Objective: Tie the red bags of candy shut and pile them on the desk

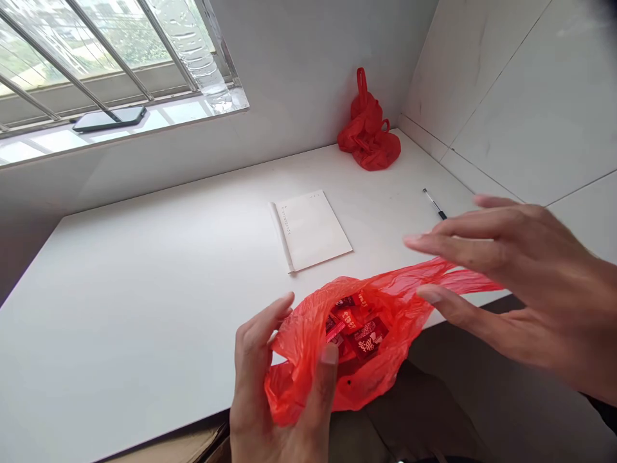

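Note:
A thin red plastic bag (378,386) hangs at the table's front edge with its mouth spread toward me. Inside it lie several small wrapped packets (370,337), dark red and bright red with pale lettering. My left hand (250,379) grips the bag's left side, thumb inside the near rim and fingers around the outside. Over the bag's right side, my right hand (520,270) is open, its fingers stretched out and apart from the thumb. The bag's handle trails rightward beneath it; whether the thumb touches the plastic I cannot tell.
On the white table (159,276) lie a closed pale notebook (315,228) and a pen (434,204), partly behind my right hand. A tied red bag (369,138) stands in the back corner. On the windowsill are a phone (110,119) and a clear plastic bottle (200,61).

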The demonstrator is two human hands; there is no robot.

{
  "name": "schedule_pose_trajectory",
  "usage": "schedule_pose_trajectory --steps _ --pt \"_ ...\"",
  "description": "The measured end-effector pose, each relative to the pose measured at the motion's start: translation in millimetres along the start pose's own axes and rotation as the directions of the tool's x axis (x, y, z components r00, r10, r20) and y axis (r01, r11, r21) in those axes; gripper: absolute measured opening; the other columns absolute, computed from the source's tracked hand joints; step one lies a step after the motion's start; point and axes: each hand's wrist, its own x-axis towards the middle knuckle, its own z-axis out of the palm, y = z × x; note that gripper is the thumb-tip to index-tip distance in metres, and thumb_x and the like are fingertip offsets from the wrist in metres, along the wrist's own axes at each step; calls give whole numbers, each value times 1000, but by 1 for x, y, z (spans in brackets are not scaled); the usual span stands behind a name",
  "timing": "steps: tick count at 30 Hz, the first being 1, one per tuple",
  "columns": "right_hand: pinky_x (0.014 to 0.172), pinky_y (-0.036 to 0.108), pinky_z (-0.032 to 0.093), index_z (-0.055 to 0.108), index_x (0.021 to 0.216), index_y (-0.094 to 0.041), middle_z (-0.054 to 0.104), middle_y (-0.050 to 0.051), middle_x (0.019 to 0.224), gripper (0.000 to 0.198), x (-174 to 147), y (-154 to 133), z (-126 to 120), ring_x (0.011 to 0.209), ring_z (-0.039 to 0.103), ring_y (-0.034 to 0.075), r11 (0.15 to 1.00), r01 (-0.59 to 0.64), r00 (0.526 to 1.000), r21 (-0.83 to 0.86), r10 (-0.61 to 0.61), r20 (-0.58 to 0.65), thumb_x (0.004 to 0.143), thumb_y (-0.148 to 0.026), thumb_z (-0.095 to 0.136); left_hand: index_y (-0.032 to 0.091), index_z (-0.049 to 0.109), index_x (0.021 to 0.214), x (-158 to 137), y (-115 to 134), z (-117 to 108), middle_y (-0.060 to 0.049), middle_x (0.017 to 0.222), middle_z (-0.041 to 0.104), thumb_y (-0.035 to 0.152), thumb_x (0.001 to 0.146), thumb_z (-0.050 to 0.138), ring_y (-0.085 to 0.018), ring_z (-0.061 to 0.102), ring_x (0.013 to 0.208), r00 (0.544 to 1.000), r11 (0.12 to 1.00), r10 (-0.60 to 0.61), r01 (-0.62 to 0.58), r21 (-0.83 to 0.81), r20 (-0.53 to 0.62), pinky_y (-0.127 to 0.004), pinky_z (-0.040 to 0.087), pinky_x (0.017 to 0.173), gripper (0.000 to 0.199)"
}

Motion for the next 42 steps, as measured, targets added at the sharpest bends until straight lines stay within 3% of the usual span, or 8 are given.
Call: schedule_pose_trajectory --steps 9,13,18,24,28,34,38,42 --pt "48 23 46 66 110 -37 61 -4 70 28 -17 33 -24 54 57 12 856 -513 828 63 474 299 95 -59 59 22 68 74 13 -1 -11 -8 114 73 50 77 77 -33 61 122 987 959 -132 150 -240 89 -33 62 76 29" --pt "63 23 57 58 132 -42 68 -1 105 52 -13 33 -34 81 67 17 922 -347 898 172 273 345 86 -64 68 23 62 66 21 5 -13 -9 83 77 45 80 73 -35 67 114 975 880 -115 190 -436 191 -45 63 85 28" --pt "55 26 52 71 102 -35 70 -1 90 17 -13 38 -31 67 64 16 891 -380 850 247 231 473 98 -46 59 24 51 67 28 7 -16 4 36 39 37 89 63 -19 55 45 919 820 -56 266 -507 391 -45 60 79 28" --pt "58 18 58 72 99 -34 72 -1 91 15 -3 32 -45 71 69 15 792 -439 898 424 369 238 90 -46 73 26 64 108 24 21 -20 -1 68 51 41 76 74 -20 58 65 931 851 -44 225 -474 362 -39 59 66 36" --pt "59 14 58 70 99 -38 71 -4 92 12 11 18 -53 75 69 13 777 -262 959 572 278 62 90 -35 76 22 66 79 15 34 -12 -3 72 50 46 90 62 -20 59 73 950 868 -24 175 -465 312 -37 60 76 26" --pt "67 19 59 69 109 -38 68 -5 91 23 36 -12 -42 74 66 10 655 -65 996 753 0 86 91 -24 73 23 71 90 4 46 21 5 48 40 53 96 56 -10 44 44 925 933 -10 146 -330 381 -23 49 54 33" --pt "69 23 59 66 110 -32 69 -3 98 19 43 -26 -30 79 68 13 687 -65 997 723 20 70 94 -21 68 27 69 121 -14 52 35 -1 74 61 35 80 74 -17 59 68 916 986 98 -36 -164 388 -28 54 68 42" --pt "71 25 59 65 109 -31 70 -2 97 15 43 -35 -26 82 68 15 697 -24 997 716 -40 72 96 -25 67 30 76 92 -21 50 36 -4 81 68 33 76 78 -21 61 71 930 995 101 -90 -47 352 -30 51 63 16"
